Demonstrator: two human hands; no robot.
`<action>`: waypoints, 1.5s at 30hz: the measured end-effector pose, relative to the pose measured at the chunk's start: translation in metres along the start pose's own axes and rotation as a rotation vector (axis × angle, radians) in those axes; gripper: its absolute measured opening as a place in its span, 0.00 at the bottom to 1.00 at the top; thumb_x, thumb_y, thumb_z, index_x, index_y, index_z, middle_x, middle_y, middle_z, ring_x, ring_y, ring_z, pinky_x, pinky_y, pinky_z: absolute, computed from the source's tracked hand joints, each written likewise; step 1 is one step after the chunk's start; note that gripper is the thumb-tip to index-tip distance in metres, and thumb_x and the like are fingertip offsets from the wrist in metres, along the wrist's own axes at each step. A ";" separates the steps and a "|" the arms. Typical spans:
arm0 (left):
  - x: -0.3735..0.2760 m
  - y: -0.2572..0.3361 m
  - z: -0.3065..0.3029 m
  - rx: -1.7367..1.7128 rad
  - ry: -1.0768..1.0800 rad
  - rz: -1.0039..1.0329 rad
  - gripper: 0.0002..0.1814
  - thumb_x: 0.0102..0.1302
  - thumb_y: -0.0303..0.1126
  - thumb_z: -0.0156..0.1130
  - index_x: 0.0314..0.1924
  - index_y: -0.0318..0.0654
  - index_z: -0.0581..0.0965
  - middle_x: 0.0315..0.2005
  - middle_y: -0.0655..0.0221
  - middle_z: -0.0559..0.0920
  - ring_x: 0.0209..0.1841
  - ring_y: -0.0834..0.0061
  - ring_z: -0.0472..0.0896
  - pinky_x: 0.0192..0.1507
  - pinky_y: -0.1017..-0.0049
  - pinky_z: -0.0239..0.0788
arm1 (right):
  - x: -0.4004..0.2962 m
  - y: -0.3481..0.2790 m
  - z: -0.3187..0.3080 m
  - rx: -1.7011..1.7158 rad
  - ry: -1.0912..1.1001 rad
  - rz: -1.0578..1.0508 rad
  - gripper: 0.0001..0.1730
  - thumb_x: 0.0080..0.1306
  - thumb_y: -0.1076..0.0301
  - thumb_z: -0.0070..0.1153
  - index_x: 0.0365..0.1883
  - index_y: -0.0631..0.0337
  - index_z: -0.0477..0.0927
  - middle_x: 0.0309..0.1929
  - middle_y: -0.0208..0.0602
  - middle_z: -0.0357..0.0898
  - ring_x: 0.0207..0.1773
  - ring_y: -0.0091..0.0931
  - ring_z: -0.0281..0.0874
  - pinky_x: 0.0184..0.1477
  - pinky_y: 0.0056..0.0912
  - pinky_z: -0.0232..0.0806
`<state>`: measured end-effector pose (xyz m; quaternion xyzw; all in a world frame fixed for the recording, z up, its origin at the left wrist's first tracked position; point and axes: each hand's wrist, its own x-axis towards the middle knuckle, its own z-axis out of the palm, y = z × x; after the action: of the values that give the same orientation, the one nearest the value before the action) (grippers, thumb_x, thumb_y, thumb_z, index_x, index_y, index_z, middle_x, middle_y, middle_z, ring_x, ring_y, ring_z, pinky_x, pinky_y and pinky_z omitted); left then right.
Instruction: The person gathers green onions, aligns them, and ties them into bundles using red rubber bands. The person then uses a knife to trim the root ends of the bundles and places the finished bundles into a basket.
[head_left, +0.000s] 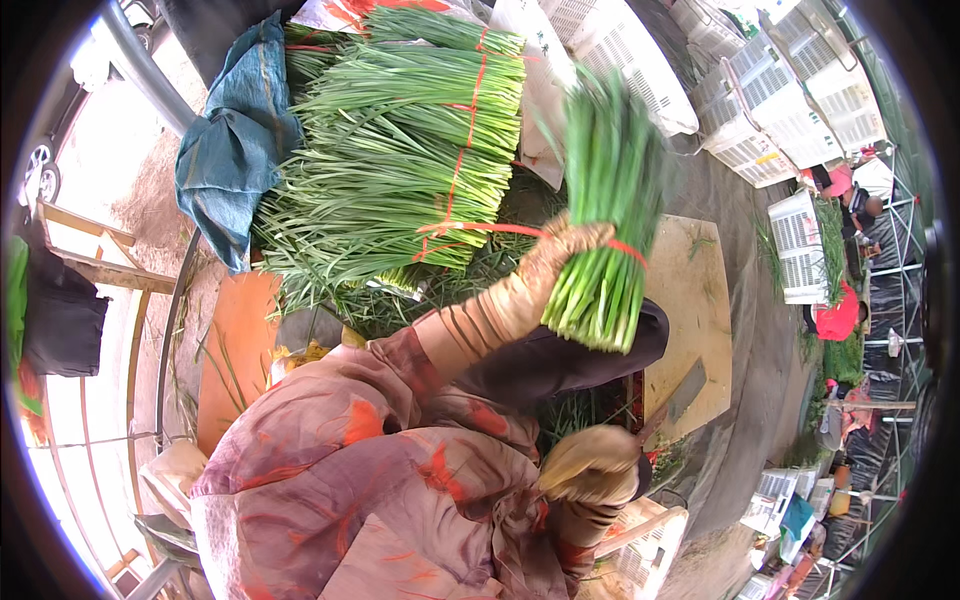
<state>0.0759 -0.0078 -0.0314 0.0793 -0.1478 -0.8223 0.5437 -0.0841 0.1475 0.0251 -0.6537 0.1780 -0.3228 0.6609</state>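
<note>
My left hand, in a tan glove, grips a bundle of green garlic chives just beside the red band around its pale stems. The bundle stands with its leaf tips towards the top of the view, blurred. A red strap runs from the hand to the stacked chives, which lie tied with red bands on the left. My right hand, gloved and blurred, is closed around the handle of a knife with a broad blade. The blade lies over a pale wooden board.
A blue woven sack hangs beside the stack. White plastic crates stand behind and at the right. An orange board is at the left, and loose leaves lie between my knees. Other people are at the far right, apart from my hands.
</note>
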 end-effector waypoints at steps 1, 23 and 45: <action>0.002 0.010 0.001 0.134 0.063 0.120 0.16 0.66 0.36 0.68 0.49 0.38 0.77 0.39 0.65 0.85 0.39 0.70 0.85 0.44 0.67 0.81 | 0.004 0.000 0.003 -0.125 -0.146 0.034 0.09 0.63 0.71 0.66 0.38 0.68 0.85 0.35 0.39 0.86 0.36 0.33 0.85 0.37 0.31 0.75; -0.020 0.236 -0.152 2.008 0.534 0.842 0.27 0.67 0.34 0.66 0.65 0.43 0.75 0.61 0.61 0.78 0.59 0.63 0.79 0.61 0.66 0.69 | 0.104 0.125 -0.055 0.299 0.806 0.143 0.37 0.61 0.54 0.72 0.62 0.65 0.72 0.44 0.25 0.79 0.40 0.20 0.76 0.44 0.25 0.71; -0.025 0.322 -0.242 2.961 0.564 0.224 0.07 0.65 0.35 0.55 0.36 0.48 0.81 0.31 0.68 0.83 0.40 0.65 0.82 0.62 0.59 0.64 | 0.096 0.124 -0.048 0.526 0.831 0.120 0.41 0.56 0.54 0.76 0.62 0.65 0.72 0.47 0.32 0.80 0.46 0.26 0.82 0.47 0.30 0.77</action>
<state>0.4363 -0.1405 -0.1542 0.6787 -0.7175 0.1505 0.0431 -0.0218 0.0404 -0.0828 -0.2692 0.3764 -0.5516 0.6940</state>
